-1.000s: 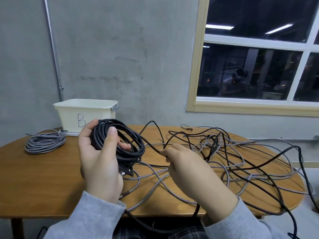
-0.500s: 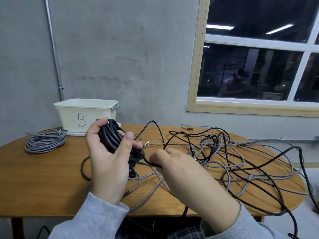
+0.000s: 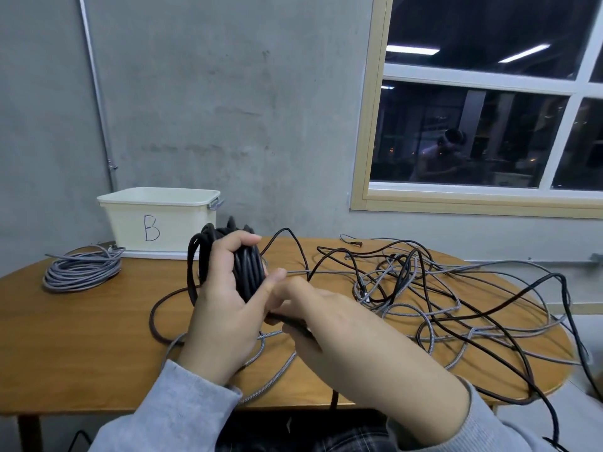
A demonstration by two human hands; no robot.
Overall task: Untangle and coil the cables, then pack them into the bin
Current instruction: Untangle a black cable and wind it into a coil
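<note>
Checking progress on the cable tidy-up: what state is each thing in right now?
Black cable coil: partly wound, gripped in left hand.
Right hand: pinching the black cable's loose run.
Grey cable coil: wound, lying on table.
Tangled cables: loose, unsorted.
Bin B: open, contents hidden.

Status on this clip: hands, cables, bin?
Left hand grips black coil. Right hand pinches its loose strand. Grey coil lies beside bin. Tangle remains on table.

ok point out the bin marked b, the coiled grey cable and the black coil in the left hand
bin marked B (image 3: 130,220): head view, front wall.
coiled grey cable (image 3: 81,272): head view, top loops.
black coil (image 3: 249,269): head view, strands between fingers and thumb.
</note>
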